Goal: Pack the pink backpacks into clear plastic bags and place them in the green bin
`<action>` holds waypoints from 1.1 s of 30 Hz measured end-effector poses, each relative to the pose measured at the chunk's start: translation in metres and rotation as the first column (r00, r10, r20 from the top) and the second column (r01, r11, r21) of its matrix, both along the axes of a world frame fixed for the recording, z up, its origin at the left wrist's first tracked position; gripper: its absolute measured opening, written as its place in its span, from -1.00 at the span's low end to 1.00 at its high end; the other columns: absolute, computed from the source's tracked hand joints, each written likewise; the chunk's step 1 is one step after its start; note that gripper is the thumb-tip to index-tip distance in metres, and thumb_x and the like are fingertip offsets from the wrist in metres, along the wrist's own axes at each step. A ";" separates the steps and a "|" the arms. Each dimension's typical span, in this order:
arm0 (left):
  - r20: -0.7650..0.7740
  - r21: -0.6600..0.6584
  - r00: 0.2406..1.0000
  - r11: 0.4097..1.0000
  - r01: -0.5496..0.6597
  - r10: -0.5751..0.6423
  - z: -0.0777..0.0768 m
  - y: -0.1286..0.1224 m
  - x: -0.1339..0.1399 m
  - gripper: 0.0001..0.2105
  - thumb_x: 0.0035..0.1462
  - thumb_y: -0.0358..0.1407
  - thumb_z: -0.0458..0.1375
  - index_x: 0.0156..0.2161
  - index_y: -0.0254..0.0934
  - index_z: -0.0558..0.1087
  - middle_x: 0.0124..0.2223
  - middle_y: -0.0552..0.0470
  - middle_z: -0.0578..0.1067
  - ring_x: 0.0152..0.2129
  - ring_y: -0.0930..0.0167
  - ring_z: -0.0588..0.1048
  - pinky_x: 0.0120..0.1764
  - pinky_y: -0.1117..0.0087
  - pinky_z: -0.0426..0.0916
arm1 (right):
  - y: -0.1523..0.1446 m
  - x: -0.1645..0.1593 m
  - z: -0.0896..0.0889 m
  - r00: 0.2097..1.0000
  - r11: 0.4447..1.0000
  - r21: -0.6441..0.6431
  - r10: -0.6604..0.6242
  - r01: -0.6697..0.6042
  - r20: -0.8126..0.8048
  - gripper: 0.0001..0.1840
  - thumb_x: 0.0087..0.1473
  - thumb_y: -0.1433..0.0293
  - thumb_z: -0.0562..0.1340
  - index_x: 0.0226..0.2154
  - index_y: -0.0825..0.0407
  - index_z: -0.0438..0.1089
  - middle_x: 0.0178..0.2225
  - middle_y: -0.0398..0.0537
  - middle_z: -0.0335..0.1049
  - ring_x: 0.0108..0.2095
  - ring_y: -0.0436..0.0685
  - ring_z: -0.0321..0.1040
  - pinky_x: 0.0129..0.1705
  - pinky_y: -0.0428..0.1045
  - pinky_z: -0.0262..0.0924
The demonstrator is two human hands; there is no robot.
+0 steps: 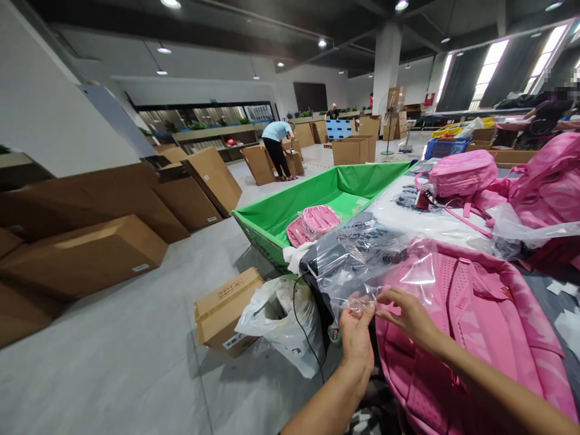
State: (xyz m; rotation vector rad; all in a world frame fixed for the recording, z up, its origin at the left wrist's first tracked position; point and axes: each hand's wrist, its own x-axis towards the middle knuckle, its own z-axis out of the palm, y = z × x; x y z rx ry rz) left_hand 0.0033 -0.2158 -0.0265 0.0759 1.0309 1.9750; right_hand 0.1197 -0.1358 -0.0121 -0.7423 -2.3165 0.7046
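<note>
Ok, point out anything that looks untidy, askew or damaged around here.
Nothing looks clearly damaged. Slightly untidy: white scraps lie loose to the right of the nearest pink backpack, like litter, and a black cord dangles across the white plastic bag, where it might snag.

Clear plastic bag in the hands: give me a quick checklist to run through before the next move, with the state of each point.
1. Left hand on the clear plastic bag: ok, thumb and fingers are at its near edge.
2. Right hand gripping the film: cannot tell; fingertips are at the edge, but a firm pinch isn't clear.
3. Bag mouth open: cannot tell, the film is crumpled and see-through.
4. Large pink backpack inside the bag: not ok, film only overlaps its upper corner.
5. Black cord away from the left hand: ok, it hangs apart, over the white plastic bag.
</note>
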 end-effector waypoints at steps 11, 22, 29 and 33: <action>-0.369 -0.174 0.875 0.948 0.266 -0.313 -0.023 -0.012 -0.018 -0.53 -0.35 0.01 0.55 -0.48 -0.32 0.53 -0.57 0.07 0.49 -0.74 0.48 0.36 -0.58 0.47 0.24 | 0.042 -0.017 0.012 0.958 0.943 -0.218 -0.275 0.252 -0.082 -0.62 0.32 0.06 -0.01 -0.41 -0.06 0.19 -0.55 -0.19 0.31 -0.53 0.07 0.29 -0.47 -0.05 0.17; -0.998 0.056 -0.045 0.969 -0.239 0.047 0.024 -0.025 -0.056 -0.71 0.16 -0.28 0.30 0.01 -0.16 0.58 -0.03 -0.16 0.61 -0.05 0.09 0.50 0.13 0.07 0.27 | 0.015 -0.037 0.038 0.985 0.661 0.742 -0.174 0.111 0.007 -0.73 0.36 0.50 0.05 -0.25 -0.05 0.42 -0.42 -0.10 0.37 -0.40 0.04 0.29 -0.41 -0.05 -0.01; -0.907 0.094 -0.408 0.895 -0.435 -0.103 -0.002 -0.042 -0.110 -0.78 0.36 -0.37 0.07 -0.16 -0.19 0.59 -0.26 -0.03 0.53 -0.28 0.28 0.50 -0.09 0.20 0.30 | 0.016 0.011 0.037 0.944 0.464 0.873 -0.193 -0.152 0.267 -0.81 0.29 0.54 0.14 -0.22 -0.03 0.43 -0.43 -0.11 0.40 -0.46 0.07 0.26 -0.44 0.00 0.01; -0.923 0.072 -0.372 0.907 -0.415 -0.097 -0.007 -0.064 -0.112 -0.73 0.39 -0.36 0.02 -0.06 -0.17 0.60 -0.33 0.02 0.49 -0.36 0.34 0.49 -0.13 0.24 0.33 | 0.037 0.054 0.027 0.916 0.510 0.852 -0.277 -0.116 0.291 -0.61 0.11 0.72 0.10 -0.19 0.00 0.46 -0.31 -0.02 0.50 -0.35 0.10 0.38 -0.35 -0.01 0.16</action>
